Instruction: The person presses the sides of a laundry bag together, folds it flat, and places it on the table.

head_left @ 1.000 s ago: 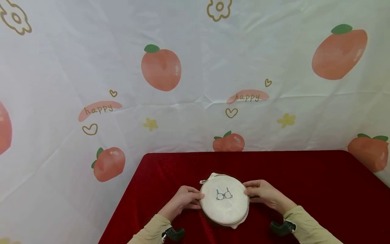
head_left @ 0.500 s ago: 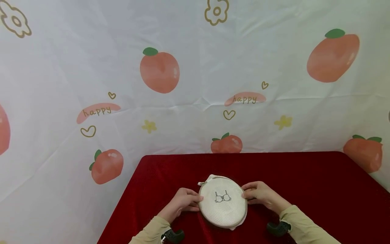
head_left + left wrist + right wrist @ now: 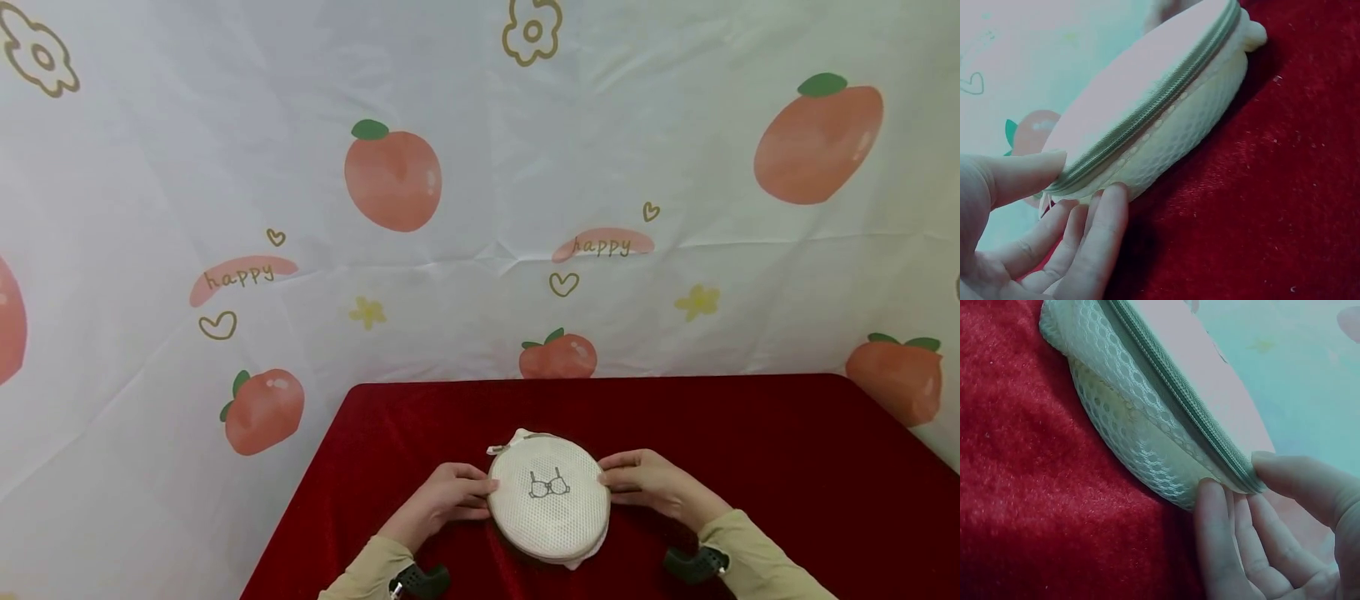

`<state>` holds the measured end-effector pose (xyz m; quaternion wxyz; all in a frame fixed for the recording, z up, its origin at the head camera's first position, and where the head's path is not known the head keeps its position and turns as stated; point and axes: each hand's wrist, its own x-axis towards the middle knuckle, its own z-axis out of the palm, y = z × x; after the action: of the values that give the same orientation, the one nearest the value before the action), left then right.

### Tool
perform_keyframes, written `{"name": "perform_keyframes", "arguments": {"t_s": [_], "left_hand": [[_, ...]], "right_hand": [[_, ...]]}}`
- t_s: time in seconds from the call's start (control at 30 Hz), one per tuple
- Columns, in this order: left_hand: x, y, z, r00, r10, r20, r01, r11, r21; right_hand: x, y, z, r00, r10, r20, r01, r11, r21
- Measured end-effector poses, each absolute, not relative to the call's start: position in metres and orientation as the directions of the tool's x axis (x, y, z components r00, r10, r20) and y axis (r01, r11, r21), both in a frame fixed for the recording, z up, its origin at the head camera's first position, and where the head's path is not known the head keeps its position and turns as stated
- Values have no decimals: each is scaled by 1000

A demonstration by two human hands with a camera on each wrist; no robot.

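Observation:
A round cream mesh laundry bag [image 3: 551,517] with a bra drawn on its top lies between both hands near the front of the table. My left hand [image 3: 450,496] pinches its left edge, thumb on top and fingers below. On the opposite edge my right hand [image 3: 652,483] pinches in the same way. In the left wrist view a zipper [image 3: 1147,112] runs closed along the rim, with the mesh side [image 3: 1191,125] bulging beneath it. The right wrist view shows the zipper [image 3: 1179,394] on that side too, above a folded mesh wall [image 3: 1129,425].
Dark red velvet cloth [image 3: 750,442] covers the table. Behind it hangs a white backdrop [image 3: 465,325] printed with peaches, hearts and flowers. Dark straps with camera mounts [image 3: 696,564] sit at both wrists.
The view has shifted slightly. Both hands keep their pinch on the laundry bag, which stays in nearly the same place on the table.

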<state>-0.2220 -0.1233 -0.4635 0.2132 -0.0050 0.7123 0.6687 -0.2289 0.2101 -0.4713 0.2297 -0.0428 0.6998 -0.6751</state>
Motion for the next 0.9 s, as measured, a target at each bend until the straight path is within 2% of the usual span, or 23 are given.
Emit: {"name": "perform_keyframes", "arguments": {"t_s": [0.43,0.9], "left_hand": [[-219,-121,-457,-880,332,-341,-342,57,938],[-217,-129,-446,-885,310,-347,-328,113,938]], "right_hand": [[-223,219,-464,-872,-408,-272,277,48,-960],[-217,227,-452,-865,-434,-250,277,0,-961]]}}
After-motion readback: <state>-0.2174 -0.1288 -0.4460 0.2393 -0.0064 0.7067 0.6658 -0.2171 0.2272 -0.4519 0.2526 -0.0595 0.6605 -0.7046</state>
